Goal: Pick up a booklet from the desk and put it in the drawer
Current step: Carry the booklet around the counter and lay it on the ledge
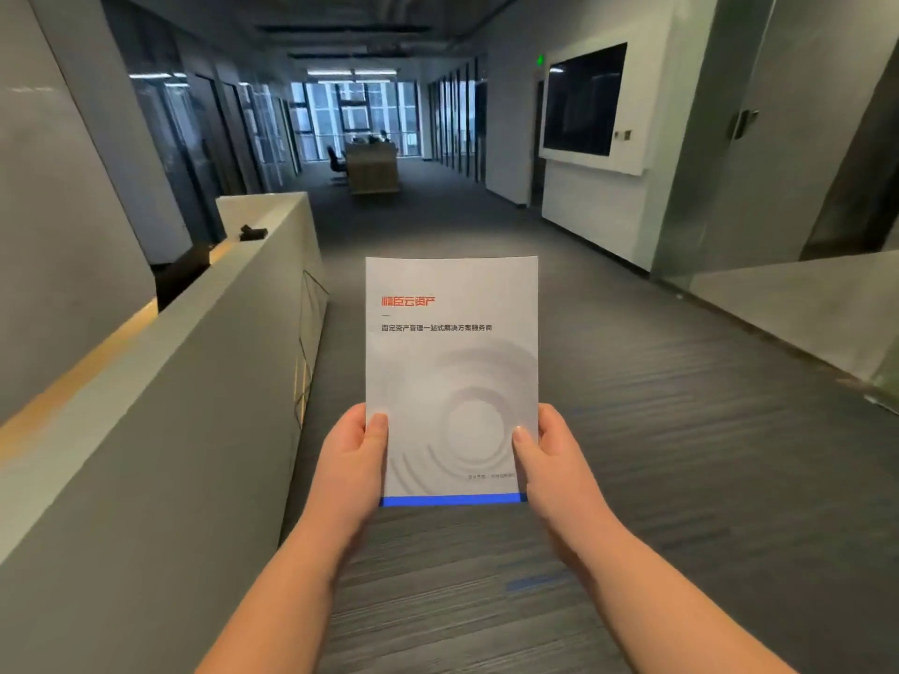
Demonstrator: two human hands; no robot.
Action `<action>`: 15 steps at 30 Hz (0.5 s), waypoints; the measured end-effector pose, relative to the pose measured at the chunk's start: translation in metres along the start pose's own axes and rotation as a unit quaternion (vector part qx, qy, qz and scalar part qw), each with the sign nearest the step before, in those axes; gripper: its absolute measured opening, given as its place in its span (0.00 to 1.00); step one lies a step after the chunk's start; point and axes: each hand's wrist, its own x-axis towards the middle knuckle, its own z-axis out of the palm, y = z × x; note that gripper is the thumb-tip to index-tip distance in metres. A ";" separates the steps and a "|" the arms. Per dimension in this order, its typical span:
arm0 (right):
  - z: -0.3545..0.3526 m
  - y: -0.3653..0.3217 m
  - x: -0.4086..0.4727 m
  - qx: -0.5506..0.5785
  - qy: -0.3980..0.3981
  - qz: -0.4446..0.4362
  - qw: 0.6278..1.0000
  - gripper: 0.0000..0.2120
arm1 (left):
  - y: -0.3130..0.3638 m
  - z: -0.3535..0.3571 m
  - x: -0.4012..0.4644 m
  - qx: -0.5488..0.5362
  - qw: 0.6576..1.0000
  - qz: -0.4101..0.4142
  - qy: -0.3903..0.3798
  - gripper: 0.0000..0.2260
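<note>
A white booklet [451, 362] with red characters near its top, a grey swirl pattern and a blue strip along its bottom edge is held upright in front of me, cover facing me. My left hand [352, 464] grips its lower left edge with the thumb on the cover. My right hand [552, 467] grips its lower right edge the same way. The booklet hangs in the air over grey carpet. No drawer is in view.
A long grey reception counter [194, 362] runs along my left, with a small black object [253, 232] on its top. A carpeted corridor [632, 381] stretches ahead to a far desk [372, 170] and chair. A dark wall screen [584, 102] and glass partitions line the right.
</note>
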 end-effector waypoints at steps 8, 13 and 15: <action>-0.003 0.038 0.256 0.008 -0.081 -0.025 0.996 0.09 | -0.014 0.079 0.205 0.031 0.996 0.011 0.088 0.12; 0.026 0.037 0.408 0.013 -0.119 -0.027 0.992 0.09 | -0.008 0.096 0.342 0.031 0.992 -0.004 0.125 0.12; 0.047 0.039 0.462 0.033 -0.138 -0.015 0.990 0.09 | -0.012 0.094 0.394 0.035 0.990 -0.008 0.140 0.12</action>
